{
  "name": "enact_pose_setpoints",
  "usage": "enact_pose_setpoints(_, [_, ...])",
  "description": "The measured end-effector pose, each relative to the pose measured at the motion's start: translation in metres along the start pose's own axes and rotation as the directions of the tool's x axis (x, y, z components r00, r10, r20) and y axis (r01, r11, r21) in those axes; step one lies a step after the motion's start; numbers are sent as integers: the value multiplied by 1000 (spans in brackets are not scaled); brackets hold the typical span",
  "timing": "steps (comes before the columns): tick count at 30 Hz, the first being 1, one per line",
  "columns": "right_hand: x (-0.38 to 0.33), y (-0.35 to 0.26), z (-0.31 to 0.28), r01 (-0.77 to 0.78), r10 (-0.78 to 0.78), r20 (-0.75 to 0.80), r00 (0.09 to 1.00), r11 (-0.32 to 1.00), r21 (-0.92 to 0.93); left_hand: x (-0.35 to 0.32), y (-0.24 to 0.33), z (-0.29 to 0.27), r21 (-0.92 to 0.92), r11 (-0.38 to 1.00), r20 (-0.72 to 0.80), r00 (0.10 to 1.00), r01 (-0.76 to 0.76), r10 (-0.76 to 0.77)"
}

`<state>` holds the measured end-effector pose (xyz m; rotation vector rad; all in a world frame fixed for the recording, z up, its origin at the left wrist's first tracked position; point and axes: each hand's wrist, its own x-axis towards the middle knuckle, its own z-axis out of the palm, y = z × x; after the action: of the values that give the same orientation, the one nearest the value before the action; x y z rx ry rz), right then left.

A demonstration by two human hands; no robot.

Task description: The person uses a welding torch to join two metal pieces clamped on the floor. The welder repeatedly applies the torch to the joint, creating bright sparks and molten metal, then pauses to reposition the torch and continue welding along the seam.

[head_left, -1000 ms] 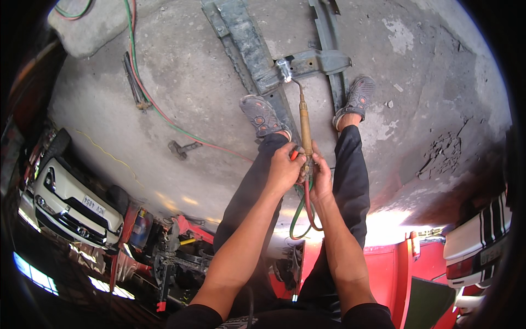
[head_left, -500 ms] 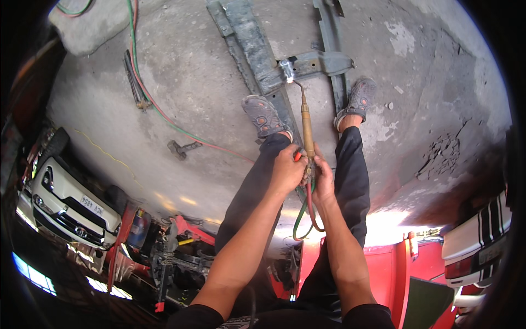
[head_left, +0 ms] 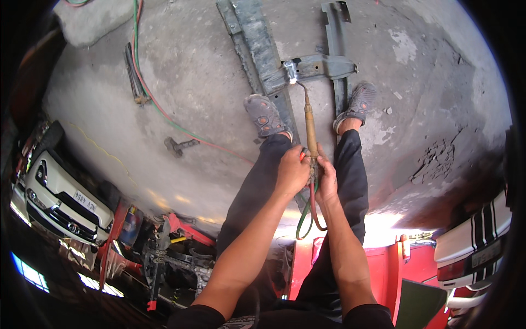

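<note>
Both my hands grip a brass gas torch (head_left: 310, 129) at its valve end. My left hand (head_left: 292, 171) wraps the handle from the left, by a small red knob. My right hand (head_left: 327, 181) closes on it from the right. The torch's thin bent tip (head_left: 299, 86) points at a bright spot where a grey metal cross bracket (head_left: 320, 67) meets a long grey steel beam (head_left: 257, 46) on the concrete floor. Red and green hoses (head_left: 308, 211) loop down from the handle between my legs. My feet in grey sandals stand on either side of the torch.
A second grey steel rail (head_left: 335, 33) lies to the right of the beam. Red and green hoses (head_left: 159, 107) trail over the concrete at left, near a bundle of rods (head_left: 133, 74) and a small hammer (head_left: 178, 146). A white car (head_left: 57, 197) and red equipment (head_left: 181, 230) are behind me.
The view has shifted slightly; the torch and both hands sit a little lower and to the right in the frame. My grip on the torch is unchanged.
</note>
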<state>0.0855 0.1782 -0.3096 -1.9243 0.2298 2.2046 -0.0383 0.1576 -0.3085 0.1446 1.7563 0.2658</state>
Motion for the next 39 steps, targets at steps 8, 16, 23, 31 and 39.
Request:
enact_pose_setpoints(8, [1, -3, -1, 15, -14, 28, 1000, 999, -48, 4, -5, 0, 38, 999, 9, 1000, -19, 19])
enact_pose_setpoints(16, [2, -4, 3, 40, -44, -31, 999, 993, -110, 4, -2, -3, 71, 997, -23, 999, -38, 39])
enact_pose_setpoints(23, [-1, -8, 12, 60, -64, -28, 998, 991, -117, 3, -1, -4, 78, 997, -21, 999, -27, 29])
enact_pose_setpoints(31, [-1, -10, 10, 68, -76, -37, 996, 980, -187, -1, 6, -5, 144, 988, -53, 997, -49, 57])
enact_pose_setpoints(39, [2, -6, 6, 85, -104, -48, 993, 951, -298, -2, 7, -9, 101, 995, -42, 999, -21, 25])
